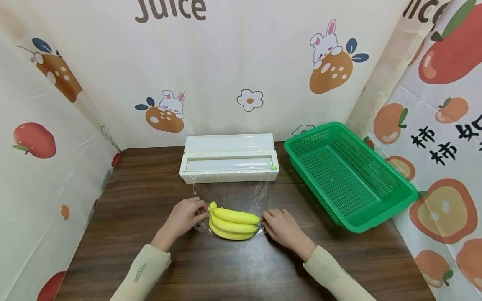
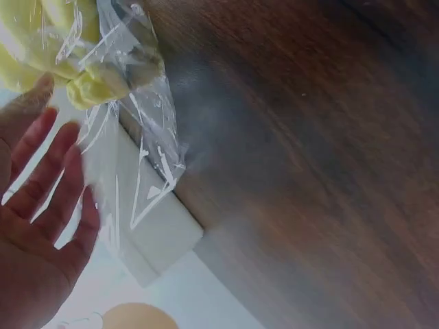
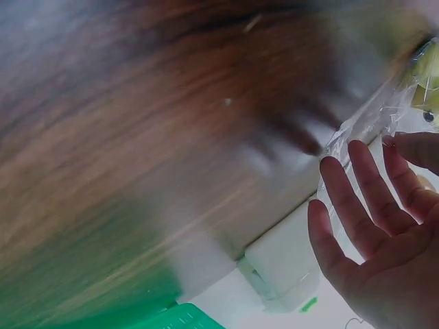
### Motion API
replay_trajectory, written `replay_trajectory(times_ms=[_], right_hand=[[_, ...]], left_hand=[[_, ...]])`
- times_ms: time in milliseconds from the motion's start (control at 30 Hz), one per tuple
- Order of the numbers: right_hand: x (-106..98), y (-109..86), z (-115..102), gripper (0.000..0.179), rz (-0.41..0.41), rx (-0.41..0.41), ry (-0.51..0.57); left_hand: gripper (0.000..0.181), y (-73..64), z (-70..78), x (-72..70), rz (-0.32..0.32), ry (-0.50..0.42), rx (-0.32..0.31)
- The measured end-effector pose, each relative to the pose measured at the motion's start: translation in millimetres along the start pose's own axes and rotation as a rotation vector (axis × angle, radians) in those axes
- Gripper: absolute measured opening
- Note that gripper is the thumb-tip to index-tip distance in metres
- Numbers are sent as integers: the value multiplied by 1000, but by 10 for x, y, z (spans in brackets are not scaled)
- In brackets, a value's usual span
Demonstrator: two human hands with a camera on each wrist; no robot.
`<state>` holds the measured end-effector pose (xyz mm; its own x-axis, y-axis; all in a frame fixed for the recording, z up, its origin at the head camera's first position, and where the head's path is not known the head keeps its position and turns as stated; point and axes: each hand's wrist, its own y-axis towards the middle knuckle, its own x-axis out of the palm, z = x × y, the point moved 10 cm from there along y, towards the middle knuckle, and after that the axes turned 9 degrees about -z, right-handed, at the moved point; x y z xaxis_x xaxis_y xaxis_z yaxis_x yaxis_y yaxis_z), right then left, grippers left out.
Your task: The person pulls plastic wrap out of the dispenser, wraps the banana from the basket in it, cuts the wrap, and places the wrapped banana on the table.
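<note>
A bunch of yellow bananas (image 1: 233,223) lies on clear plastic wrap (image 1: 260,192), with the wrap folded around its ends. The film runs back to a white wrap dispenser box (image 1: 229,177) whose lid stands raised. My left hand (image 1: 186,219) is beside the stem end; in the left wrist view its fingers (image 2: 51,185) are spread and relaxed, the thumb close to the bananas. At the tip end is my right hand (image 1: 284,228). In the right wrist view its thumb and index finger meet at the film's edge, pinching it, while the other fingers (image 3: 350,199) extend loosely.
A green plastic basket (image 1: 376,221) stands at the right on the dark wooden table (image 1: 211,276). Printed cloth (image 1: 241,62) hangs behind the table and along both sides. A small green slider (image 1: 273,167) sits at the box's right end.
</note>
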<state>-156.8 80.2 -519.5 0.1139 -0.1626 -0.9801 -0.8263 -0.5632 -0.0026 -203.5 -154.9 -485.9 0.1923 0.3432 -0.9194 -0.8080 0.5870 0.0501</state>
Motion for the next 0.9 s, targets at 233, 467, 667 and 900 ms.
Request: replay_trajectory(times_ms=[233, 467, 667, 900], right_hand=[[36, 84, -50, 10, -2, -7, -25], [94, 146, -33, 9, -41, 39, 14], [54, 159, -9, 12, 4, 88, 13], [27, 146, -15, 16, 46, 98, 31]], left_hand=[[14, 44, 8, -10, -3, -85, -44], [4, 61, -26, 53, -101, -337, -92], [9, 16, -48, 71, -159, -486, -94], [11, -37, -75, 96, -225, -575, -134]])
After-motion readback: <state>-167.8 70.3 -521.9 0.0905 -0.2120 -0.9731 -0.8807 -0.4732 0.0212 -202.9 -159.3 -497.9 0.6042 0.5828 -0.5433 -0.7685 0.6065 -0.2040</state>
